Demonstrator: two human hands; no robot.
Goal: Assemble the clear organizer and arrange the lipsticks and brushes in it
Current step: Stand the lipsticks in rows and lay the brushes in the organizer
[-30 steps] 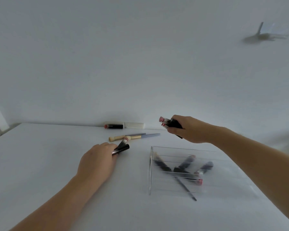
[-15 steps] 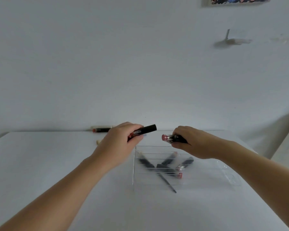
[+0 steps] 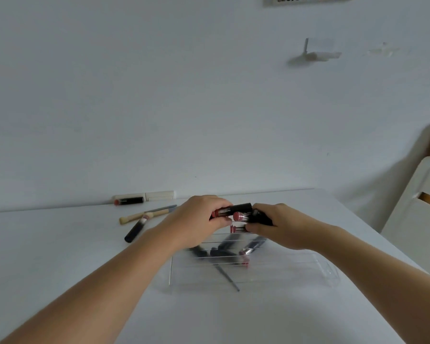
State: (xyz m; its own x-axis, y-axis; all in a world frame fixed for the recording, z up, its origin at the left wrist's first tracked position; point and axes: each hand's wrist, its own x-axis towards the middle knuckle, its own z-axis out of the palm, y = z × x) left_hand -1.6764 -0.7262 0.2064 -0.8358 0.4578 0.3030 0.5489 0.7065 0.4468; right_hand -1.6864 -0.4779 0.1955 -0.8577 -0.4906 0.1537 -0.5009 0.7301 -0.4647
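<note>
Since the earlier frames, both hands have been brought together above the far edge of the clear acrylic organizer tray [image 3: 278,269], where half a second ago they were held apart. A black lipstick tube with a red label band [image 3: 231,210] is gripped in the left hand [image 3: 196,224], the fingers curled over it and the thumb closed beneath. Black lipsticks with pink ends [image 3: 243,217] are gripped in the right hand [image 3: 281,227]; its fingers are curled round them, and at least two pink ends are seen, one below the other. The tips of the two bundles are almost touching; whether contact is made cannot be told.

The tray is lying flat on the white table [image 3: 60,256], with several dark lipsticks [image 3: 224,252] and a thin dark brush [image 3: 227,276] loose across its ribbed floor, blurred. Outside it, to the left, are a black-handled brush [image 3: 135,230], a wooden-handled brush [image 3: 144,216] and a black and cream lipstick [image 3: 139,198] at the wall.

It is judged that the held lipsticks are being gathered for placement in the tray. Arrangement is only partly done, since three items are yet to be collected and the contents lie unsorted
</note>
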